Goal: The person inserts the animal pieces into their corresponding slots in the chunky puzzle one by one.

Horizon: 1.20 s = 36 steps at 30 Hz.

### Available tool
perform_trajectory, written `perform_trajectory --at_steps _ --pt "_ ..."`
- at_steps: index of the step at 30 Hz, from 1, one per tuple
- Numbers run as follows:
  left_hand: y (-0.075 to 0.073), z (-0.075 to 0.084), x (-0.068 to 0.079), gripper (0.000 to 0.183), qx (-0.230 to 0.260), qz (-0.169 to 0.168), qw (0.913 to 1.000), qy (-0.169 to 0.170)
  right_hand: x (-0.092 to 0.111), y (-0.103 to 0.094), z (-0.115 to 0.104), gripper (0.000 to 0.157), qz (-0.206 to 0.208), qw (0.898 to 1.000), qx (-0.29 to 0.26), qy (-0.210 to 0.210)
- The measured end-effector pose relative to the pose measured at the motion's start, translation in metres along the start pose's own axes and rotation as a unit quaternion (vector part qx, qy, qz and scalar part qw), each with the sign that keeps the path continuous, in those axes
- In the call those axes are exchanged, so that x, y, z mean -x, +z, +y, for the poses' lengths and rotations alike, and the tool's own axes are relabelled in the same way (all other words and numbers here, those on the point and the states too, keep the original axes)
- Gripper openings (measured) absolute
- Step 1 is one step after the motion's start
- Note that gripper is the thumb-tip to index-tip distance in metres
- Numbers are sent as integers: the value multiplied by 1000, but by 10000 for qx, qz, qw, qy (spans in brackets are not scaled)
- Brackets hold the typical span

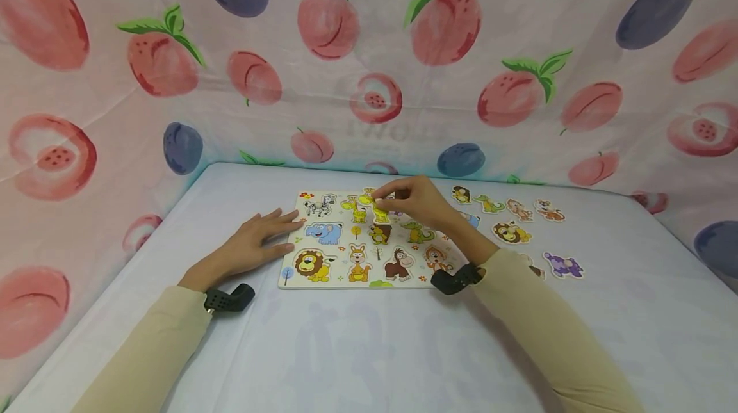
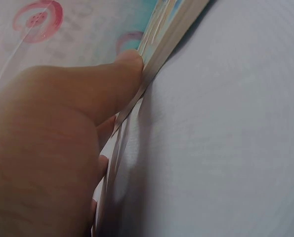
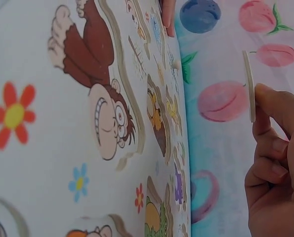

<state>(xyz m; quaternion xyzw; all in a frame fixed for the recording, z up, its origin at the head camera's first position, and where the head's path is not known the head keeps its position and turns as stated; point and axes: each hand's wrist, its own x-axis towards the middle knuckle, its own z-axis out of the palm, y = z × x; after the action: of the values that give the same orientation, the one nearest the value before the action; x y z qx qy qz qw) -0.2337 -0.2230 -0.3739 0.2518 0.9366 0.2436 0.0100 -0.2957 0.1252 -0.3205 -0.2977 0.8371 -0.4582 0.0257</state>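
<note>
A white animal puzzle board (image 1: 340, 284) lies on the table, with cut-out slots and printed animals. My left hand (image 1: 250, 243) rests at its left side, fingers spread and straight; in the left wrist view the thumb (image 2: 112, 81) touches the board's edge. Thumb and index finger of my right hand (image 1: 423, 205) pinch a yellow giraffe puzzle piece (image 1: 380, 213). That piece hovers over the board's upper middle, just right of the printed giraffe (image 1: 354, 209). In the right wrist view the giraffe piece (image 3: 250, 89) appears edge-on, apart from the board.
Loose pieces lie right of the board: hedgehog (image 1: 461, 194), crocodile (image 1: 489, 204), monkey (image 1: 520, 210), tiger (image 1: 549, 210), lion (image 1: 511, 232) and a purple animal (image 1: 564, 266). The right arm partly hides a blue piece (image 1: 472, 219) and a brown one (image 1: 535, 268). A fruit-patterned cloth (image 1: 426, 93) hangs behind.
</note>
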Motion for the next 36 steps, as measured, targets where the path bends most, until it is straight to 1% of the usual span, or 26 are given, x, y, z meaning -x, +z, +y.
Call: perform_trajectory --at_steps 5,11,15,19,23,29,36 --pt "0 1 1 54 13 11 10000 -28 -5 4 -2 18 21 10000 32 73" --pt "0 1 2 55 -20 64 10000 68 -11 10 -3 17 91 9999 110 47" --pt "0 0 2 55 -27 57 9999 87 -16 14 -4 17 155 9995 219 181" --pt "0 0 1 55 -33 50 9999 89 -21 17 -1 17 208 9987 336 318" --pt "0 1 1 55 -30 38 10000 77 -25 20 3 16 222 9986 342 349" --pt "-2 2 2 54 -21 32 10000 61 -30 27 5 16 233 9990 258 282" --pt "-1 1 2 54 3 37 9999 113 -33 36 5 13 201 9979 443 424"
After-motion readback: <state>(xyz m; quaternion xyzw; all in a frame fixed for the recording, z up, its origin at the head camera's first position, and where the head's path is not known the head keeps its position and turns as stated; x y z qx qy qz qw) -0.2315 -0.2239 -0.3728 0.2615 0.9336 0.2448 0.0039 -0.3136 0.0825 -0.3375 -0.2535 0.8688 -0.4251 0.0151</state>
